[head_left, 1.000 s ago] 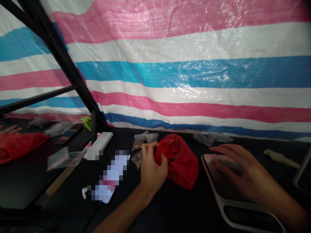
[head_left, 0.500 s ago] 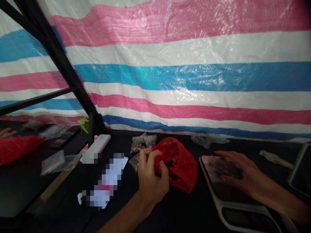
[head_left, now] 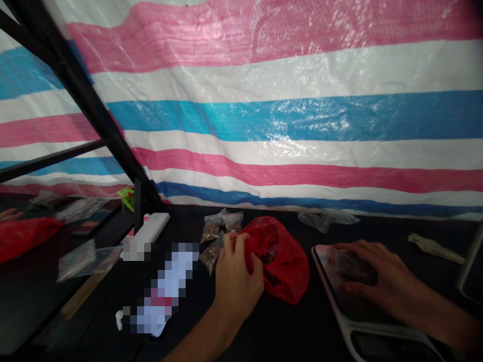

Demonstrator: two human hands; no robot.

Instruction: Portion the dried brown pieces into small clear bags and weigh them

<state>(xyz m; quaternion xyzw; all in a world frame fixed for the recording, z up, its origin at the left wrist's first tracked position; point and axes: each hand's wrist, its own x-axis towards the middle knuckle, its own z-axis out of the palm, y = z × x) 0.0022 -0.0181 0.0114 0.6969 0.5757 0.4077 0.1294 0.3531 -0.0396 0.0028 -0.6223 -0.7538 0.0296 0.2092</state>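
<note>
A crumpled red plastic bag (head_left: 292,271) lies with its mouth turned up, and dark brown bits show inside. My left hand (head_left: 237,281) is closed on its left rim, fingers bent over the edge and thumb at the opening. At the right, my right hand (head_left: 381,276) rests low over a kitchen scale (head_left: 335,319). Its fingers and thumb curl round a small clear plastic bag (head_left: 349,264) with dark contents, partly hidden by the hand. Several small clear bags of brown bits (head_left: 213,229) lie just beyond my left hand.
A phone (head_left: 169,286) with a blurred screen and a white earbud (head_left: 119,319) lie left. Beyond them is a white box (head_left: 156,226). Empty clear bags (head_left: 324,218) lie at the back near the striped sheet (head_left: 302,115). Another person's fingers (head_left: 11,214) show far left, by another red bag (head_left: 26,236).
The view has shifted slightly. My left hand stays at the red bag's rim. My right hand stays over the scale, and the small bag under it shows less blur.
</note>
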